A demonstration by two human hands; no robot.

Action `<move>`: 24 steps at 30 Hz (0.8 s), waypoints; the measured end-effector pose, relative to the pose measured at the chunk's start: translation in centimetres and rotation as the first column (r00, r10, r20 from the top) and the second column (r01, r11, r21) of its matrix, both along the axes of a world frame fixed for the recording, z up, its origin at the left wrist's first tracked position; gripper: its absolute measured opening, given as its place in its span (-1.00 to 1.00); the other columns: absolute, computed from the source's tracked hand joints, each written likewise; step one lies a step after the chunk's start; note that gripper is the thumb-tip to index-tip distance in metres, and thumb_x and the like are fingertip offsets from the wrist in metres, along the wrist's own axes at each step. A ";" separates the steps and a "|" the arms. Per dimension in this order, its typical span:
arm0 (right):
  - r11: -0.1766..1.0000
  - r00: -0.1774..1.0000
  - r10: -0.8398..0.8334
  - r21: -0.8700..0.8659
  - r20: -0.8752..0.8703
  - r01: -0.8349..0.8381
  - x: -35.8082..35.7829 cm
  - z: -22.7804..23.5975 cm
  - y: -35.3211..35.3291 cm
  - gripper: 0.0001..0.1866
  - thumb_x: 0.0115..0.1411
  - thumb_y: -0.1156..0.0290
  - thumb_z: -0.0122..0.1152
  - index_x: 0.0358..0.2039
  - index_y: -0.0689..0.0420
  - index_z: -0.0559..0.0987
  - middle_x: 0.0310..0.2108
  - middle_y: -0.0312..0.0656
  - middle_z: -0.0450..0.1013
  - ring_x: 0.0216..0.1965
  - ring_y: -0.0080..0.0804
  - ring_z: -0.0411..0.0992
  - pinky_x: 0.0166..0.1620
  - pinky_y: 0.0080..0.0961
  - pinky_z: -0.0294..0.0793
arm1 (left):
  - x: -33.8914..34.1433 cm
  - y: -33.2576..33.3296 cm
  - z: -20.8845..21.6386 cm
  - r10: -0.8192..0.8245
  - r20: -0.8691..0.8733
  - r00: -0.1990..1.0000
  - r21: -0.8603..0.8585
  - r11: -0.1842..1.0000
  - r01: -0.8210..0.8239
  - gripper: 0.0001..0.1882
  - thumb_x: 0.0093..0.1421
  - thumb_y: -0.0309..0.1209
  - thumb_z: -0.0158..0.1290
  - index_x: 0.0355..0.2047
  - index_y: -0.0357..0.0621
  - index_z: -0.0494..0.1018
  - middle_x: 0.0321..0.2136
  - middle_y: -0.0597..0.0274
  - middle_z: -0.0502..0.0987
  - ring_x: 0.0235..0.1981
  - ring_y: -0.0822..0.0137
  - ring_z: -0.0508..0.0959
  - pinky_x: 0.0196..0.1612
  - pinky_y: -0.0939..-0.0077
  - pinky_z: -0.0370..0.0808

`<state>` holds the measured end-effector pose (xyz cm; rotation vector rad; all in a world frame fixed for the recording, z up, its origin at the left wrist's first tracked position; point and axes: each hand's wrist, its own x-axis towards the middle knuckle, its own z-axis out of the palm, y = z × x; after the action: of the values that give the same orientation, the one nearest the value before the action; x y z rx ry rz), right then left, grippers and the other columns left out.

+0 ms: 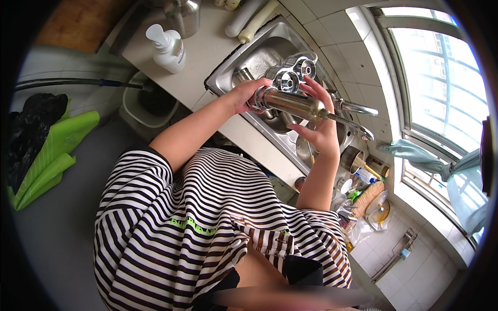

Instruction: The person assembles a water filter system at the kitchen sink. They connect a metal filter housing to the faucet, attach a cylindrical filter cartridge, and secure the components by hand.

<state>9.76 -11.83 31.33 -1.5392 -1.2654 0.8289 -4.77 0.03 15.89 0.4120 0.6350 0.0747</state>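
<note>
The left hand (249,96) and right hand (322,133) grasp one cylinder (291,105) above the sink (267,46). A bottle (170,51) stands near the bench's (204,54) front edge.

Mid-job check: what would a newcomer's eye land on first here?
Most likely the shiny cylinder, gripped at one end by the left hand above the sink, with the right hand at its other end. Next, perhaps, the bright window at upper right and the vivid green sheet at far left.
</note>
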 end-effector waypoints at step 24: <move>0.938 0.911 -0.310 -0.066 0.270 0.339 -1.3 -1.3 -1.1 -0.25 -0.33 0.25 0.71 -0.10 0.20 0.53 -0.18 -0.14 0.54 -0.07 -0.30 0.52 0.04 -0.36 0.51 | -0.2 0.1 0.5 0.000 -0.051 0.999 0.049 0.999 0.002 -0.51 0.13 0.02 0.15 -0.17 -0.15 0.52 -0.40 0.20 0.62 -0.45 0.29 0.60 -0.41 0.30 0.57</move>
<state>8.46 -12.92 29.98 -1.9334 -1.1099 0.5020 -4.95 0.10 16.38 0.4626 0.6838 0.0792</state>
